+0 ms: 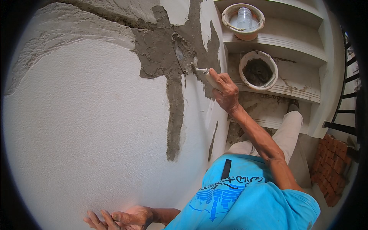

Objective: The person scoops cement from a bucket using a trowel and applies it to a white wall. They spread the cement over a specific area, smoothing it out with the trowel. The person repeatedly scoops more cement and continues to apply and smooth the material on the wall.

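Observation:
My right hand point(226, 92) is closed around the pale handle of a trowel point(202, 70). The trowel's mortar-smeared blade lies against a patch of wet grey mortar point(157, 53) on the white wall point(115, 115). From that patch a narrow grey strip runs down the wall, and other mortar spreads up toward the corner. Low at the left, my left hand point(120, 219) is held by the wall with its fingers apart and nothing in it. Whether that hand touches the wall I cannot tell.
On the steps point(280, 42) to the right stands a bucket of grey mortar point(258, 86). Higher up, another bucket point(245, 35) holds a clear plastic container point(244, 18). Black railing bars point(347, 111) edge the far right, above stacked red bricks point(331, 168). My feet are on the stairs.

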`<state>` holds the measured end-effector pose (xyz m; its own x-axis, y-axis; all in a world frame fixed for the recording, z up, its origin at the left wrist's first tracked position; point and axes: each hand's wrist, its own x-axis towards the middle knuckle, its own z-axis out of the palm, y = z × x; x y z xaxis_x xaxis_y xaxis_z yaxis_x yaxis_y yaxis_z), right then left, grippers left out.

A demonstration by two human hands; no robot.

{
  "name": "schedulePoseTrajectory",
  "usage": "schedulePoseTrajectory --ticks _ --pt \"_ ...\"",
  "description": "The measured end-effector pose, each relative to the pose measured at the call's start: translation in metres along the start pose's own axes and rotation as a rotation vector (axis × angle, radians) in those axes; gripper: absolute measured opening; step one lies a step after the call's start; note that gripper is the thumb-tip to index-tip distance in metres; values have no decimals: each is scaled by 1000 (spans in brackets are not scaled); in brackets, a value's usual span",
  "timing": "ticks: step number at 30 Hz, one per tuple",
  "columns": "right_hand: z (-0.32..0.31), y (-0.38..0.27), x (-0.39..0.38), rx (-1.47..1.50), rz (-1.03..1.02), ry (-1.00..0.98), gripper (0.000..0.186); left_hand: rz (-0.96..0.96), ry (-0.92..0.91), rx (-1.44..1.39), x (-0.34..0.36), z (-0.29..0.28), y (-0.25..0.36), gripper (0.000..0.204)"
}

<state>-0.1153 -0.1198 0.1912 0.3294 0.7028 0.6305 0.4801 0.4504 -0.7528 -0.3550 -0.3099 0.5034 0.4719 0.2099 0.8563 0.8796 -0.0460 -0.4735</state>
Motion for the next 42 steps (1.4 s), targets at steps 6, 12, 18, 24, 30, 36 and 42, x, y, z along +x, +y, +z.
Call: schedulePoseTrajectory --ticks 6,12,18,24,30,36,42 --pt "1 3 -6 32 53 -43 79 1 1 -1 2 -2 0 22" --pt "3 7 -15 27 143 -70 79 6 0 -2 10 -8 2 22" --pt "10 13 -27 52 156 -15 85 4 -10 -3 12 -10 2 21" --pt "4 5 -31 85 199 -38 85 15 -11 11 13 -9 5 23" --pt "-12 9 -68 24 292 -147 84 -4 12 4 13 -7 7 22" --pt "-33 -12 -70 136 351 -175 83 -18 21 -15 12 -6 10 21" --pt "-13 -25 -33 197 303 -85 82 -33 30 -22 16 -2 16 21"
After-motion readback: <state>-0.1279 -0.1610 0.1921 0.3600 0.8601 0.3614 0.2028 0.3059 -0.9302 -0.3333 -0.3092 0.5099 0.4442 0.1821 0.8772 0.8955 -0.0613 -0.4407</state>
